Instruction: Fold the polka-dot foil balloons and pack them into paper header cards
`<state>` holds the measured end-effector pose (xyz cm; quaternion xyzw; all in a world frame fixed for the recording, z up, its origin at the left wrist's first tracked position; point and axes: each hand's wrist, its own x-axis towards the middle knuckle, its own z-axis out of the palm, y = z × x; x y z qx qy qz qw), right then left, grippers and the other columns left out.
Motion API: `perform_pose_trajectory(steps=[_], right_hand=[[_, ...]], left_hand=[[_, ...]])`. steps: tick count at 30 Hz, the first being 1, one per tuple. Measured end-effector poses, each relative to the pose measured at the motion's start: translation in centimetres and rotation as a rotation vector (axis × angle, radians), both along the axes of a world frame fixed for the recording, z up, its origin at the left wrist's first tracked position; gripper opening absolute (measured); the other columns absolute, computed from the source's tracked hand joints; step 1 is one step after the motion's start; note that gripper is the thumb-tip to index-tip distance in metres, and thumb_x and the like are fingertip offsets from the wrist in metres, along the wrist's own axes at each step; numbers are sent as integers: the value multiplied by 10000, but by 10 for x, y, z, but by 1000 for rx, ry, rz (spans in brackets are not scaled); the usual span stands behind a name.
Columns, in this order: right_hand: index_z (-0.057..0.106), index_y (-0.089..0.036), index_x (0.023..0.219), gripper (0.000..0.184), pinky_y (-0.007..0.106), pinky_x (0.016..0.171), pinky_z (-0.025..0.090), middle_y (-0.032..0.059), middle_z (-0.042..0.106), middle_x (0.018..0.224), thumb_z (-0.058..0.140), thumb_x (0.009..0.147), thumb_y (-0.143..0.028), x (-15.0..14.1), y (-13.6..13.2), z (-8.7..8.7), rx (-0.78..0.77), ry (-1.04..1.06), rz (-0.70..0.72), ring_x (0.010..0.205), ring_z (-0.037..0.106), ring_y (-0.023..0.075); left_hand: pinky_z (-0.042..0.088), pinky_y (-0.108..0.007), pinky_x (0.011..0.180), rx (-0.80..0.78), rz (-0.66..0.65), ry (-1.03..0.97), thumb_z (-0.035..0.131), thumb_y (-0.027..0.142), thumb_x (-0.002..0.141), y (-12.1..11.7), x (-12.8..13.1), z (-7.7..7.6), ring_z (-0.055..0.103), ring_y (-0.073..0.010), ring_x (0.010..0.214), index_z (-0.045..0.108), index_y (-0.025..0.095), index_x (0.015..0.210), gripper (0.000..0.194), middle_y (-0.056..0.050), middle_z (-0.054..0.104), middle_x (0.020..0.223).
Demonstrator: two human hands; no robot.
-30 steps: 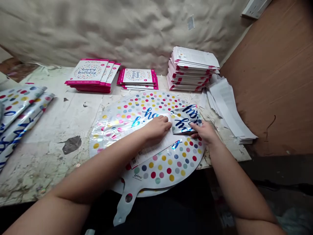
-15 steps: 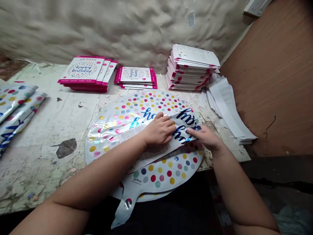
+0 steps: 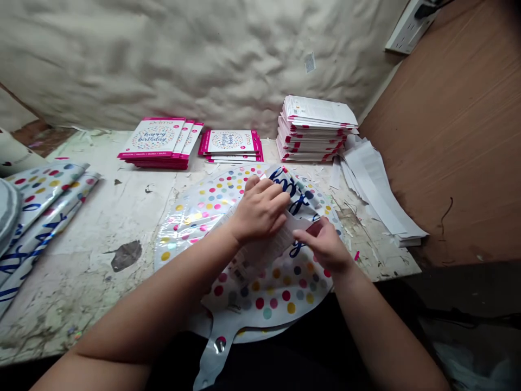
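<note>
I'm watching the left hand (image 3: 260,209) curling over a folded flap (image 3: 295,190) of a round foil balloon (image 3: 260,304), clenching it down against the balloon's dotted face, and I'm judging that this pressure is keeping the fold from springing back. The right hand (image 3: 323,244) is reaching in with its fingertips (image 3: 303,231) at the edge of a white paper slip (image 3: 268,247) lying across the balloon; I can't tell whether they're pinching it or only touching it. The balloon is lying flat on the bench (image 3: 101,217), with its tail hanging past the near edge. Stacks (image 3: 154,142) of packaged balloons are sitting along the back, well clear of the hands, and folded balloons (image 3: 44,212) are lying at the left. Open bench is stretching left of the round balloon, while paper strips (image 3: 378,195) are crowding the right side.
</note>
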<state>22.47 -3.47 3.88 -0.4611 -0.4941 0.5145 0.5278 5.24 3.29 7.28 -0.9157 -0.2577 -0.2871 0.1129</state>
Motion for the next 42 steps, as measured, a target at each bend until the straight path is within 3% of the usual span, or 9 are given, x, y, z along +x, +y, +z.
perform_pose_trajectory(steps=[4, 7, 10, 12, 31, 33, 37, 40, 42], right_hand=[[604, -227, 953, 248, 377, 829, 498, 57, 676, 979, 613, 784, -409, -19, 0, 25, 131, 12, -179, 971, 616, 235], [567, -249, 978, 209, 372, 837, 497, 42, 662, 985, 586, 807, -367, -24, 7, 36, 237, -40, -185, 982, 609, 218], [476, -263, 1158, 392, 379, 912, 473, 48, 615, 1125, 597, 789, -315, -33, 14, 35, 296, -57, -35, 1079, 565, 212], [393, -256, 1250, 508, 386, 965, 446, 61, 571, 1213, 591, 784, -283, -42, 17, 32, 320, -51, 46, 1139, 529, 211], [478, -247, 1150, 438, 374, 973, 440, 55, 588, 1185, 642, 757, -350, -42, 21, 55, 357, -45, 68, 1138, 532, 217], [527, -252, 1082, 380, 363, 901, 479, 45, 627, 1109, 639, 752, -406, -37, 20, 60, 298, -62, 57, 1059, 577, 216], [600, -235, 952, 326, 316, 727, 515, 23, 671, 909, 616, 748, -489, -23, 28, 60, 122, -62, 146, 821, 632, 185], [603, -190, 729, 405, 278, 540, 478, 23, 623, 641, 495, 800, -574, -12, 40, 45, -49, -235, 163, 561, 579, 151], [588, -186, 662, 447, 273, 495, 444, 22, 586, 569, 431, 842, -564, -10, 42, 32, -49, -482, 19, 489, 533, 139]], left_hand=[[282, -501, 971, 74, 164, -461, 471, 281, 794, -24, -19, 23, 387, -297, 1150, 490, 253, 1067, 275, -74, 504, 1152], [250, -510, 1040, -224, 248, -750, 435, 241, 811, -39, -32, 19, 286, -289, 1289, 250, 281, 1337, 559, -67, 349, 1372], [311, -475, 1043, -585, 119, -772, 430, 177, 776, -43, -35, 7, 313, -272, 1297, 87, 249, 1413, 727, -87, 303, 1428], [323, -462, 1051, -664, 98, -793, 443, 144, 747, -43, -33, 3, 300, -271, 1311, 26, 234, 1428, 803, -99, 280, 1448], [356, -455, 1044, -598, 128, -849, 614, 236, 766, -53, -44, 30, 396, -281, 1257, 161, 263, 1434, 808, -95, 385, 1397], [426, -437, 978, -739, 78, -917, 643, 270, 758, -54, -51, 38, 484, -276, 1175, 320, 248, 1370, 693, -93, 503, 1290], [518, -354, 801, -1328, -98, -895, 670, 292, 751, -52, -67, 40, 628, -212, 889, 602, 168, 1064, 344, -74, 666, 963], [466, -198, 510, -1650, 8, -870, 699, 299, 710, -52, -75, 17, 561, -92, 536, 641, 136, 781, 187, -14, 633, 638], [305, -150, 354, -1779, 158, -909, 697, 314, 688, -56, -76, -4, 399, -38, 356, 581, 131, 614, 229, 39, 502, 433]])
